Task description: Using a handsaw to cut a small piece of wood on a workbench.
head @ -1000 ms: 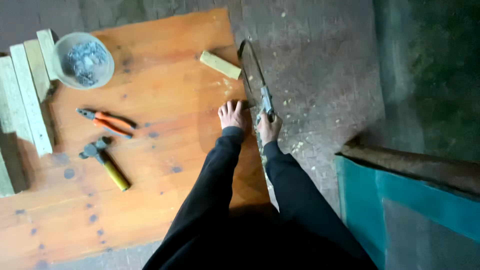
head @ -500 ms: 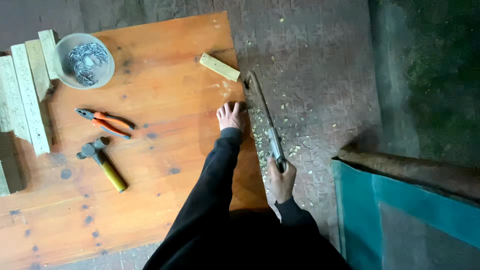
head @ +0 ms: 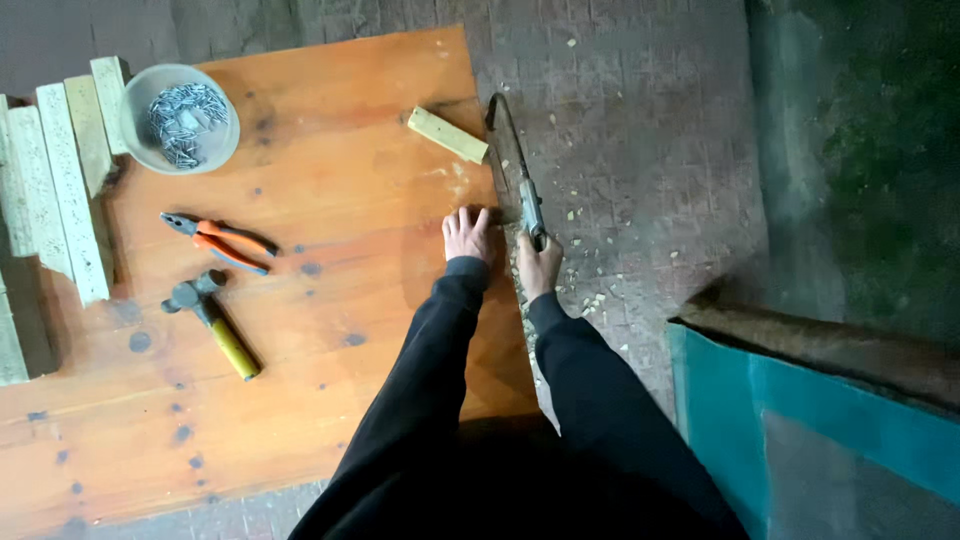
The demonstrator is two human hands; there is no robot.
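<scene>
My right hand (head: 538, 265) grips the handle of a hand saw (head: 512, 165) whose blade runs along the right edge of the wooden board (head: 330, 200). My left hand (head: 467, 235) presses flat on the board beside the blade, fingers spread toward the edge. A short pale wood block (head: 447, 134) lies on the board just left of the saw's far end.
Orange-handled pliers (head: 220, 241) and a yellow-handled hammer (head: 212, 322) lie on the left part of the board. A grey bowl of nails (head: 180, 117) and pale wood strips (head: 62, 180) sit at far left. Sawdust dots the paved ground (head: 620, 180). A teal panel (head: 800, 430) stands at right.
The saw was drawn back toward me half a second ago and has now been pushed forward again. My left hand has stayed pressed on the board.
</scene>
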